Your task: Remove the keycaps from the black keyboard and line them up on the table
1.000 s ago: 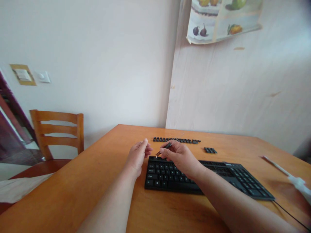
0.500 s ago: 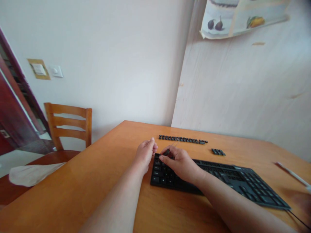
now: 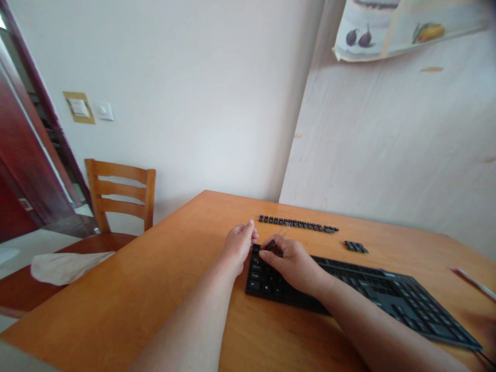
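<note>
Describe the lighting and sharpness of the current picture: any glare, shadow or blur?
Head view: a soft bright patch on the white wall, no harsh glare there; head view: shadow on the table along the near edge of the keyboard; head view: its lettering mostly too soft to read, the dark tool in the right hand short on detail; head view: upper right corner darkened.

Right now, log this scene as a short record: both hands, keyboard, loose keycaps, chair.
Left hand: by the far left corner of the keyboard; contents hidden
Right hand: holding a dark-handled wire tool over the keyboard
Keyboard: black, on the wooden table
Loose keycaps: row beyond the keyboard, smaller group farther right
Chair: wooden, left of the table
</note>
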